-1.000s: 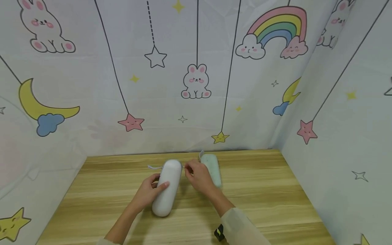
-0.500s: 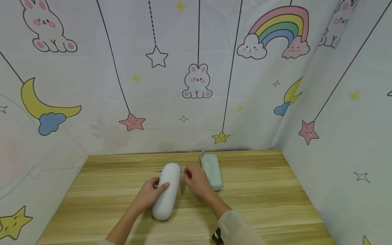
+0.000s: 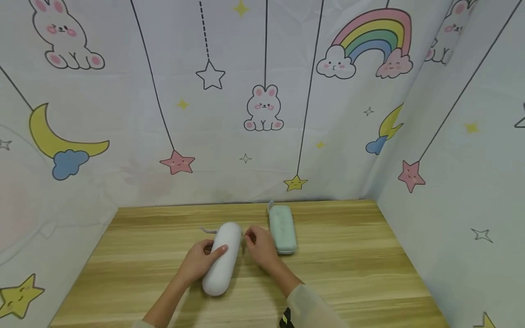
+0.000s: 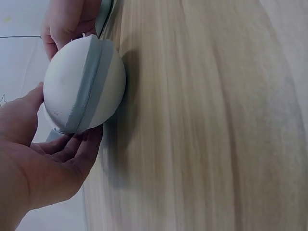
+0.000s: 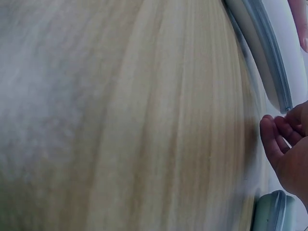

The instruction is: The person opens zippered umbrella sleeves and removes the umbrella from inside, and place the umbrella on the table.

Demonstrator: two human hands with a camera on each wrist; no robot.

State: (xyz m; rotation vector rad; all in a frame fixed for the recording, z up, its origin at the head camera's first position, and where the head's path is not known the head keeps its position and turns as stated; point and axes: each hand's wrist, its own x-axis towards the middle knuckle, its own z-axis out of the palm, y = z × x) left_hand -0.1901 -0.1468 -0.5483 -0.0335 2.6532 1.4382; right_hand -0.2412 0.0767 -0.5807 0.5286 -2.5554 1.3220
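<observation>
A long white zippered case, rounded at both ends, stands slanted on its side over the table. My left hand grips it, thumb on the upper face and fingers around the left side. In the left wrist view a grey zipper band runs around the case. At its far right edge my right hand pinches the zipper pull, with fingertips right at the zipper's end in the right wrist view; the pull itself is mostly hidden. A grey strap sticks out from the case's far left side.
Just right of my right hand lies a smaller mint-green zippered case with a small loop. A black item with a yellow mark shows beside the right sleeve. The wood-grain table ends at printed cloth walls.
The right hand has come a little nearer along the right side of the white case. The case's far end has also shifted slightly nearer, with the left hand keeping its grip.
</observation>
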